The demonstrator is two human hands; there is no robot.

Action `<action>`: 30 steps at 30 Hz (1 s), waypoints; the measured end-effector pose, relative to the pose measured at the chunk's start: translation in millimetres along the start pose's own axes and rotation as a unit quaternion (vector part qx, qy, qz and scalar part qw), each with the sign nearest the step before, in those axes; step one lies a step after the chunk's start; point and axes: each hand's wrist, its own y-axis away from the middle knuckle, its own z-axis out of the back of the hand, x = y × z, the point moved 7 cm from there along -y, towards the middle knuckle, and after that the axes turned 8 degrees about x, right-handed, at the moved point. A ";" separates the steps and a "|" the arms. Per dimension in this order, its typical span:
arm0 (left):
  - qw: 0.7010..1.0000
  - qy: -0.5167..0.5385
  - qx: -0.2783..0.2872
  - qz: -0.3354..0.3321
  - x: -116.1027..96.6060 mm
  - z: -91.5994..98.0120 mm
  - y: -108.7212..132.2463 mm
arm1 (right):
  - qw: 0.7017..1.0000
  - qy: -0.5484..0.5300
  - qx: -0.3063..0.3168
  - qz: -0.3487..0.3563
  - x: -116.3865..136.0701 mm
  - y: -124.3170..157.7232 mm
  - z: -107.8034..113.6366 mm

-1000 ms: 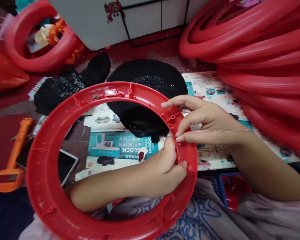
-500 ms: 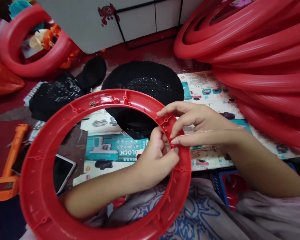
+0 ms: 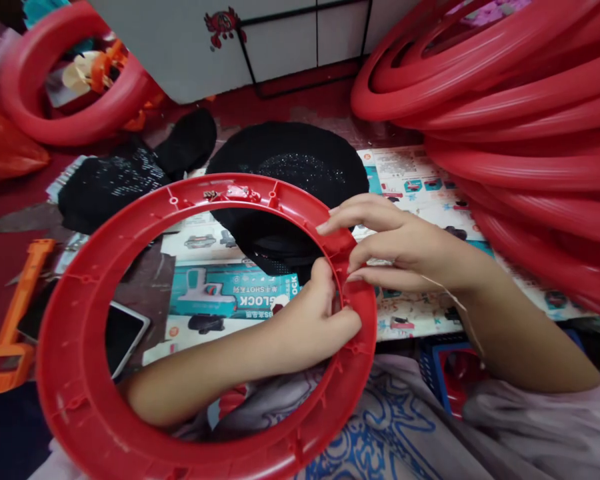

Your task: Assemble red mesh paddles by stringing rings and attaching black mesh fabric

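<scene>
A large red plastic ring (image 3: 90, 287), its ribbed hollow side facing up, lies tilted over my lap. My left hand (image 3: 320, 320) comes up through the ring's opening and grips its right side, thumb on the channel and the other fingers at the inner edge. Over the same part of the rim is my right hand (image 3: 395, 247), fingers curved and apart at the channel. A thin pale thread (image 3: 455, 300) trails from it over the wrist; whether the fingertips pinch anything is too small to tell. Bits of something shiny sit in the channel at the top.
Stacked red rings (image 3: 520, 133) fill the right. Black sequined fabric (image 3: 290, 160) lies on a printed cardboard sheet (image 3: 405, 173). At the left are an orange plastic piece (image 3: 23, 300), a phone-like device (image 3: 127, 333) and another red ring (image 3: 25, 107). A blue basket (image 3: 435, 373) stands lower right.
The large ring has turned slightly, its shiny bits shifting right. My right hand has moved a little, and the thread now hangs across its wrist.
</scene>
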 end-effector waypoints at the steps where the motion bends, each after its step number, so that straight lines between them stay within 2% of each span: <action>1: 1.000 -0.008 0.001 0.007 0.1 0.1 -0.3 | 1.000 0.001 -0.006 0.004 1.6 -0.3 0.0; 8: 0.994 -0.089 0.041 0.051 1.9 -4.1 0.0 | 0.997 0.052 -0.049 0.012 6.6 0.6 0.2; 14: 0.991 -0.105 0.073 0.027 -0.5 -9.9 2.5 | 0.999 0.003 -0.037 0.027 0.9 0.1 2.2; 22: 0.991 -0.068 0.101 0.061 5.0 -12.9 7.0 | 0.997 -0.048 -0.008 -0.061 -10.9 1.6 2.7; 25: 0.992 -0.051 0.105 0.050 3.4 -13.6 8.0 | 0.996 -0.059 -0.006 -0.071 -11.6 1.9 3.8; 28: 0.993 -0.008 0.108 0.037 2.0 -15.1 9.0 | 0.990 -0.120 0.004 -0.077 -13.9 2.1 1.0; 30: 0.996 0.034 0.080 0.007 -0.7 -11.8 9.4 | 0.986 -0.148 0.012 -0.077 -14.0 2.1 -1.1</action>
